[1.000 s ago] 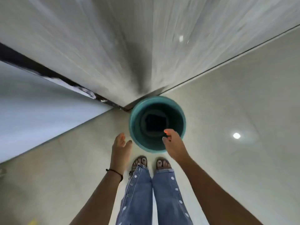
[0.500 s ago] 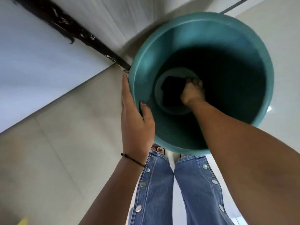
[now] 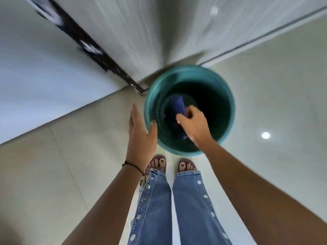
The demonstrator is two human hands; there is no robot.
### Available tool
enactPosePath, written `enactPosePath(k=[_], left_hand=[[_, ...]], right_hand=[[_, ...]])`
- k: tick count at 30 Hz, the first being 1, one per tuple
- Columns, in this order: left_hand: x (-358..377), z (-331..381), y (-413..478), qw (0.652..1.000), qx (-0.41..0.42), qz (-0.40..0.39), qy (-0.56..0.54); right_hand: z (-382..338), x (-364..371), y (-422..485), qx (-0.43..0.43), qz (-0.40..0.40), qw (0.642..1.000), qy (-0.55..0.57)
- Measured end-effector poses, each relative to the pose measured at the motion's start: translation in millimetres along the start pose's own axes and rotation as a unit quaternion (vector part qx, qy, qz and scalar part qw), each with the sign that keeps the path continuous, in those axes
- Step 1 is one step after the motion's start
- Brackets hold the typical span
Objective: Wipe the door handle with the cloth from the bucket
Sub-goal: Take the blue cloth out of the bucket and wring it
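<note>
right hand [image 3: 193, 123] grips dark blue cloth [image 3: 177, 105] inside teal bucket [image 3: 228, 121] | left hand [image 3: 139, 131] flat at rim | bucket on floor [image 3: 53, 174]

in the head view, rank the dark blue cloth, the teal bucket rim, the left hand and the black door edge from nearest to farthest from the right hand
1. dark blue cloth: in the right hand, over the bucket's mouth.
2. teal bucket rim: rings the hand.
3. left hand: open, at the rim's left outside.
4. black door edge: up left, beyond the bucket.
</note>
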State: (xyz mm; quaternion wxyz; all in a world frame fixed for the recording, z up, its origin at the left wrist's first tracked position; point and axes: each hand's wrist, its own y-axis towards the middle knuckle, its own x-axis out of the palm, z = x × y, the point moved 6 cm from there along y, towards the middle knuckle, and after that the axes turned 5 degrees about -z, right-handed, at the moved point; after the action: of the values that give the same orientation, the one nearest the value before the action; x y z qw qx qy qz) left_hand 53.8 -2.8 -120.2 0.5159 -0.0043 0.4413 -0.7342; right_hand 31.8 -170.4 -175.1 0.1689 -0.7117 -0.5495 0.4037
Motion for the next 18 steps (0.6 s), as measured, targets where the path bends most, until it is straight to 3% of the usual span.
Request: enactPosePath(k=[4,7,13,18], left_hand=[[-52,55,-82,0.98,-0.069,0.015,-0.189],[-101,101,-164,0.937,-0.087,0.004,-0.339],[-232,156,-318,0.927,0.043,0.13,-0.35],[-353,133,-420,0.902,0.114,0.236,-0.342]], right_hand=[[-73,-42,-130,0.027,-0.048,0.968,0.245],[-138,-67,-226,0.016,-0.109,0.95,0.292],[-259,-75,-383,-0.055,-0.201,0.935,0.288],[-327,-7,-486,-0.071,-0.279,0.916,0.277]])
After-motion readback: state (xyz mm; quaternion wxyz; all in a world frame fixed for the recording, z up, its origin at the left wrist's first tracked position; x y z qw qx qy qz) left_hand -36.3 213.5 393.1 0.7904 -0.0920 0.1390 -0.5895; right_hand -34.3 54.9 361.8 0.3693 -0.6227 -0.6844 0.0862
